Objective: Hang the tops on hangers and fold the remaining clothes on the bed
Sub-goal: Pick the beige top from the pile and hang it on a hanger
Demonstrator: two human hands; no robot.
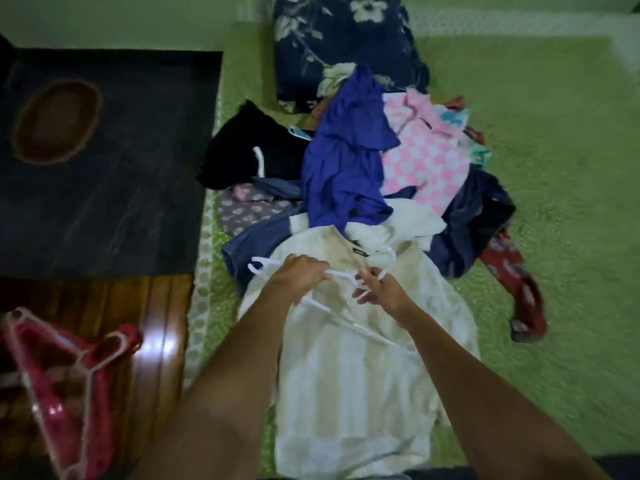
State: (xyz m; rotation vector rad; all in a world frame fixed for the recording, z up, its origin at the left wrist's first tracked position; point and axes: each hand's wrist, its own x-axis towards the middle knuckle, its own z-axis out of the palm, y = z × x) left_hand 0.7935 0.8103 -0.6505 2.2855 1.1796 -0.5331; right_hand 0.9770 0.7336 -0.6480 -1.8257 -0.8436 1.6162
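Note:
A cream striped top (349, 368) lies spread on the green bed cover (554, 202), its neck toward the clothes pile. Over its neck sit white plastic hangers (343, 274). My left hand (301, 271) grips the hangers' left arm, and my right hand (377, 289) pinches them near the hook. Behind lies a heap of clothes: a blue top (346, 161), a pink checked top (426, 161), a black garment (249, 150), denim pieces (474, 223) and a red patterned garment (519, 289).
A dark floral pillow (339, 46) lies at the head of the bed. Left of the bed are a dark mat (104, 168) and a wooden floor (152, 323). A red top on a white hanger (65, 375) hangs at the lower left.

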